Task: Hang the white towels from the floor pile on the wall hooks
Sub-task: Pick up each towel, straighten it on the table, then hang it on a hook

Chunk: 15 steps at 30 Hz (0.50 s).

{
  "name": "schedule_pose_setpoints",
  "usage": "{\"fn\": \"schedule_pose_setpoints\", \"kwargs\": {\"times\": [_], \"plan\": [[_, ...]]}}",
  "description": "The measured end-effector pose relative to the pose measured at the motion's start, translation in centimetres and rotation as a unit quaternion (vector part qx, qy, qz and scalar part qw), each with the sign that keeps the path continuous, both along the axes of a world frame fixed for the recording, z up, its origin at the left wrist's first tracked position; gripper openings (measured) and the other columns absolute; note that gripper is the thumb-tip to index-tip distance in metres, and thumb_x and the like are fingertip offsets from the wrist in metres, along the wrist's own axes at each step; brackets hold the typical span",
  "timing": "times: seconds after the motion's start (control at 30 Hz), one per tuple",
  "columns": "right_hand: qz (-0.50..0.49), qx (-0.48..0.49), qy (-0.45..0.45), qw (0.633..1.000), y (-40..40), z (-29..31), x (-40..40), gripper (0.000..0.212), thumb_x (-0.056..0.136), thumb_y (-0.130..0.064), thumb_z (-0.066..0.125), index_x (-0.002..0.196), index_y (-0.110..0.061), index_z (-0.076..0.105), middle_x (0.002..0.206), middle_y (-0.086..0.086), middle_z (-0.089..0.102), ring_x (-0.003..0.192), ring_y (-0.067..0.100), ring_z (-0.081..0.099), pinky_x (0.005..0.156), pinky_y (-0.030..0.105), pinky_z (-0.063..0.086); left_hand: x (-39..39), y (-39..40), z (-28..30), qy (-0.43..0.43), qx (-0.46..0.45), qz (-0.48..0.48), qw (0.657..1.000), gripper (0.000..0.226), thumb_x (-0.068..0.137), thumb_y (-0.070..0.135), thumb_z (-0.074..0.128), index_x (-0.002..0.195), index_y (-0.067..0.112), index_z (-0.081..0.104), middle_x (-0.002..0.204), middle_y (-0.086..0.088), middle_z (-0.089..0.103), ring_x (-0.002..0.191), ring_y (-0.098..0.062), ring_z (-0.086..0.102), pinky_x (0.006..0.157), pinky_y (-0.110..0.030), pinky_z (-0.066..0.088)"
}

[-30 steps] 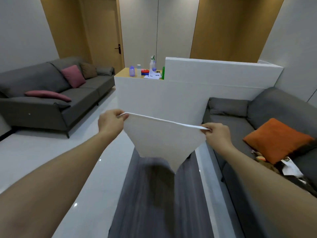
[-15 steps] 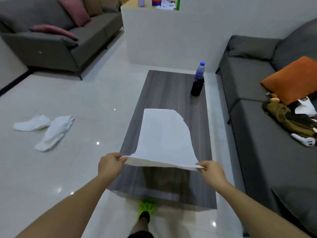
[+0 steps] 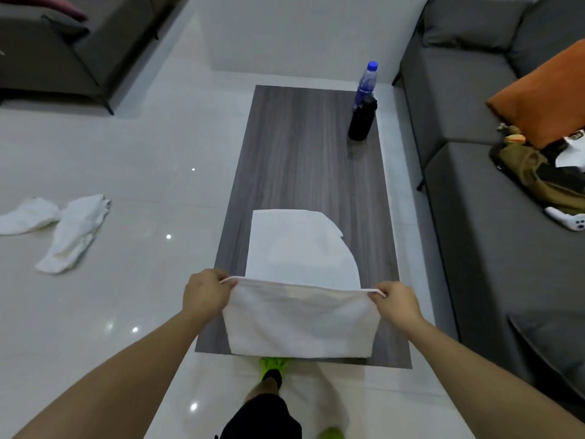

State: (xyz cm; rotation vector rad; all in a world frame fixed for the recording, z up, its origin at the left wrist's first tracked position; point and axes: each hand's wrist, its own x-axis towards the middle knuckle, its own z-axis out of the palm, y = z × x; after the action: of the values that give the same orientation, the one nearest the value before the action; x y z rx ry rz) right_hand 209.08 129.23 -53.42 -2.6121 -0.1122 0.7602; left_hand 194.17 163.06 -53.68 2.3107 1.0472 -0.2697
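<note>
table (image 3: 294,160): towel (image 3: 297,245), bottles (image 3: 362,117) | floor (image 3: 152,147): towels (image 3: 68,231)

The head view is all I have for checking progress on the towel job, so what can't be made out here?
- Wall hooks: none in frame; the camera points down at the floor.
- Towel near end: hangs over the table edge; both hands cover its corners.
- Floor towels: crumpled, cut by the left edge, count unclear.
- Bottle label: too small.
- Items on the sofa: cut off right.
</note>
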Motion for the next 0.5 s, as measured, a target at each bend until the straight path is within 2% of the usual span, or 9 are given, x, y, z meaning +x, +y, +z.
{"fn": "schedule_pose_setpoints", "kwargs": {"times": [0.07,0.1,0.17,0.27,0.37,0.43,0.5], "plan": [[-0.025,-0.001,0.002,1.000,1.8,-0.3,2.9,0.023,0.093,-0.021,0.061,0.071,-0.023,0.068,0.066,-0.002,0.062,0.069,0.022,0.059,0.059,0.029,0.044,3.5,1.9,-0.5,-0.003,-0.003,-0.009,1.000,0.022,0.094,0.039,0.058,0.086,0.024,0.073,0.081,0.000,0.069,0.078,-0.021,0.059,0.067,-0.027,0.040],[-0.032,-0.002,-0.001,0.999,2.7,-0.6,4.5,0.023,0.093,-0.021,0.061,0.071,-0.023,0.067,0.067,-0.001,0.062,0.070,0.023,0.059,0.059,0.029,0.044,5.4,2.9,-0.8,-0.002,-0.007,-0.012,1.000,0.023,0.094,0.039,0.058,0.084,0.023,0.072,0.078,0.001,0.067,0.077,-0.020,0.058,0.065,-0.026,0.039],[-0.048,-0.002,-0.006,0.999,4.7,-1.2,7.9,0.033,0.092,-0.020,0.062,0.060,-0.025,0.056,0.061,-0.003,0.056,0.063,0.018,0.053,0.052,0.026,0.035,9.2,4.8,-1.7,-0.002,-0.014,-0.015,1.000,0.025,0.094,0.038,0.058,0.078,0.022,0.069,0.072,0.001,0.062,0.076,-0.022,0.058,0.062,-0.027,0.036],[-0.076,-0.014,-0.008,0.997,7.5,-3.3,13.4,0.041,0.093,-0.020,0.062,0.054,-0.022,0.048,0.057,-0.002,0.051,0.058,0.016,0.047,0.047,0.023,0.027,14.8,7.6,-3.9,0.008,-0.010,-0.024,1.000,0.024,0.094,0.040,0.057,0.087,0.023,0.072,0.083,-0.003,0.069,0.081,-0.024,0.059,0.068,-0.028,0.040],[-0.083,-0.026,0.004,0.996,9.5,-6.5,17.9,0.030,0.092,-0.023,0.061,0.062,-0.018,0.058,0.064,0.003,0.059,0.068,0.026,0.057,0.050,0.023,0.033,19.5,10.0,-7.1,0.016,0.001,-0.039,0.999,0.026,0.094,0.042,0.056,0.091,0.022,0.073,0.085,-0.005,0.069,0.085,-0.028,0.062,0.070,-0.028,0.041],[-0.086,-0.033,0.014,0.996,10.4,-9.3,20.0,0.021,0.092,-0.025,0.061,0.072,-0.020,0.065,0.073,0.007,0.066,0.076,0.030,0.062,0.059,0.026,0.043,22.1,11.1,-9.6,0.023,0.009,-0.052,0.998,0.028,0.094,0.044,0.057,0.090,0.022,0.073,0.084,-0.005,0.069,0.088,-0.030,0.064,0.071,-0.029,0.042],[-0.091,-0.038,0.023,0.995,11.2,-12.0,21.6,0.017,0.091,-0.025,0.060,0.077,-0.022,0.068,0.079,0.010,0.068,0.082,0.032,0.064,0.067,0.029,0.046,24.1,11.8,-12.1,0.028,0.013,-0.060,0.998,0.028,0.095,0.042,0.057,0.094,0.021,0.075,0.089,-0.005,0.071,0.091,-0.031,0.063,0.072,-0.029,0.042]]}}
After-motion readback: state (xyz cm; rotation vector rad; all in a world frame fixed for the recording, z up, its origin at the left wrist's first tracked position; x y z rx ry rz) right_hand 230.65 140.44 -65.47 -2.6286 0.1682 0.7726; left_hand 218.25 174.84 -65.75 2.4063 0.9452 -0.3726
